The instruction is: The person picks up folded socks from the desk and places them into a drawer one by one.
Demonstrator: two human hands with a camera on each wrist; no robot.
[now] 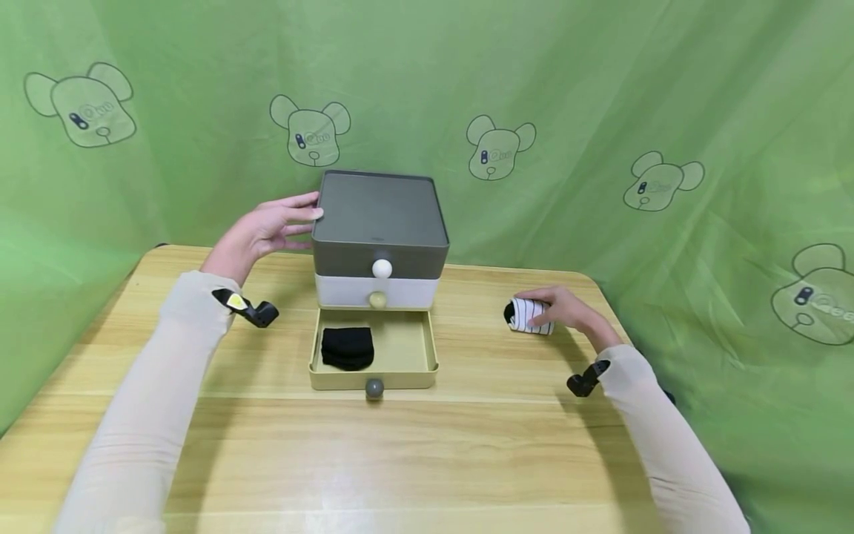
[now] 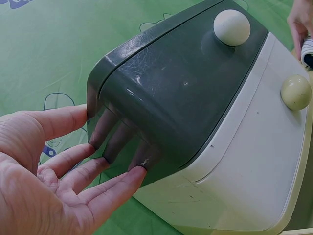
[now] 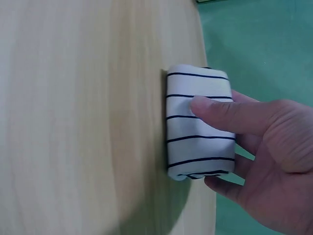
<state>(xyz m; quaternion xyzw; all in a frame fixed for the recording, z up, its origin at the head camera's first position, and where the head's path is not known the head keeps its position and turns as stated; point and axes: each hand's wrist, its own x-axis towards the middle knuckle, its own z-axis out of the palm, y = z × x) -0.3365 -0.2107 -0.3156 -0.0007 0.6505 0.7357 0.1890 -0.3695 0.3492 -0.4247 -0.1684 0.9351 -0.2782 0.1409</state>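
My left hand (image 1: 272, 224) touches the left side of a small three-tier drawer unit (image 1: 382, 209), its fingertips against the dark grey top tier and its fingers nearly straight. The bottom drawer (image 1: 407, 380), pale yellow with a grey knob, is pulled out. Inside it, on the left, lies a folded black sock (image 1: 348, 347). Over at the right, my right hand (image 3: 274, 142) holds a rolled striped sock (image 3: 198, 122), white with thin black lines, the thumb on one side and the fingers round the other. The roll sits at the tabletop, with black showing at its left end in the head view.
The wooden table (image 1: 373, 460) reaches back to a green curtain (image 1: 414, 74) printed with bear heads. Above the pulled-out drawer, the white middle drawer (image 1: 347, 291) and the grey top one are shut. A white knob (image 2: 232, 28) juts from the top drawer.
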